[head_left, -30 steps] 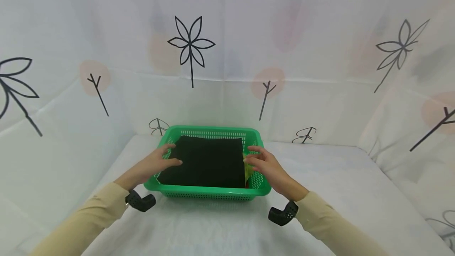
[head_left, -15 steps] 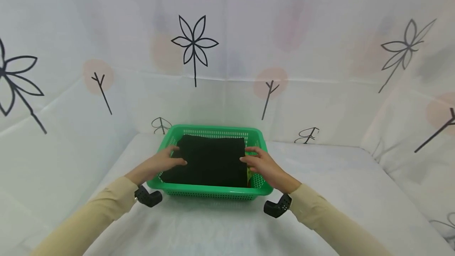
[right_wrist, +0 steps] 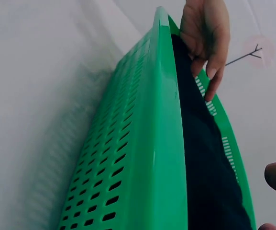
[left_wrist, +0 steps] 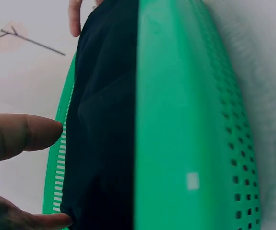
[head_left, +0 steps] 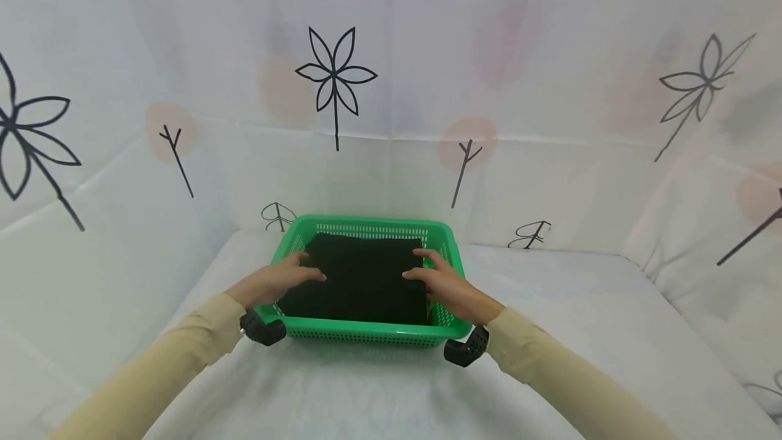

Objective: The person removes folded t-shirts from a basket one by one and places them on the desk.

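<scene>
while black cloth (head_left: 366, 294) lies in the green basket (head_left: 366, 328), my left hand (head_left: 273, 280) and right hand (head_left: 449, 288) are at its ends, fingers parted.

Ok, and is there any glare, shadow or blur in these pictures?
Head view: soft shadows on the white tablecloth, and the black cloth reads nearly featureless; left wrist view: a small bright glare patch on the green basket, whose nearest edge looks blurred; right wrist view: a pale sheen along the green basket.
</scene>
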Motion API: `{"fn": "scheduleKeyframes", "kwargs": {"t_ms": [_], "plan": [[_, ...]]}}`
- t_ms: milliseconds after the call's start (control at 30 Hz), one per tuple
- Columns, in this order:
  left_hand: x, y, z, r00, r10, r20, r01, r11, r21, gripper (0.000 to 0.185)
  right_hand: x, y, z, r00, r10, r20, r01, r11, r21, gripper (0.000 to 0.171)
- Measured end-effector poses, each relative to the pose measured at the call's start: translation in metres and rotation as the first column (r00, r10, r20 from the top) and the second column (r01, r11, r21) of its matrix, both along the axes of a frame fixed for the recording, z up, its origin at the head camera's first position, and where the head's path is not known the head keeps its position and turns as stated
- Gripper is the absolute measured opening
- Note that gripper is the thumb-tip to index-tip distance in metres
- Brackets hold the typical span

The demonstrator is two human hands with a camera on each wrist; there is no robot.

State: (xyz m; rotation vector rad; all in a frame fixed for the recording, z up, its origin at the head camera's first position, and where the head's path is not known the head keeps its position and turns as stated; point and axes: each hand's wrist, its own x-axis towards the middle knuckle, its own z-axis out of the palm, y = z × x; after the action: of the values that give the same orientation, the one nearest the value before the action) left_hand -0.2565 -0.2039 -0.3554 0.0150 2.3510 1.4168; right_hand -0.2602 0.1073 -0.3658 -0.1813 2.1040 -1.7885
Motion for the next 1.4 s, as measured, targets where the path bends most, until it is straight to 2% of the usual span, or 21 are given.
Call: {"fn": "scheduleKeyframes", "kwargs": {"t_ms": [300,600,767,900,1133,1400], "plan": [[-0.014,-0.003,-0.002,0.998,0.042,0.038,-0.044,0.997,0.057,0.081,-0.007,-0.004,0.004,0.998,0.038,0.040,-0.037,0.999,-0.018,0.067],[-0.018,-0.009,-0.004,0.996,0.066,0.063,-0.076,0.984,0.158,0.088,-0.017,-0.006,0.002,0.998,0.030,0.062,-0.030,1.000,0.002,0.070],[-0.023,-0.012,-0.009,0.996,0.058,0.064,-0.067,0.987,0.147,0.089,-0.024,-0.009,-0.001,0.996,0.034,0.081,-0.032,0.999,-0.032,0.076],[-0.024,-0.015,-0.012,0.997,0.038,0.062,-0.046,0.990,0.135,0.090,-0.027,-0.010,-0.004,0.993,0.077,0.088,-0.070,0.994,-0.078,0.082],[-0.026,-0.017,-0.014,0.999,0.002,0.048,-0.011,0.982,0.190,0.088,-0.029,-0.012,-0.008,0.989,0.114,0.092,-0.101,0.986,-0.134,0.084],[-0.025,-0.017,-0.010,1.000,-0.008,0.027,0.002,0.978,0.208,0.079,-0.032,-0.014,-0.004,0.993,0.115,0.016,-0.113,0.986,-0.126,0.085]]}}
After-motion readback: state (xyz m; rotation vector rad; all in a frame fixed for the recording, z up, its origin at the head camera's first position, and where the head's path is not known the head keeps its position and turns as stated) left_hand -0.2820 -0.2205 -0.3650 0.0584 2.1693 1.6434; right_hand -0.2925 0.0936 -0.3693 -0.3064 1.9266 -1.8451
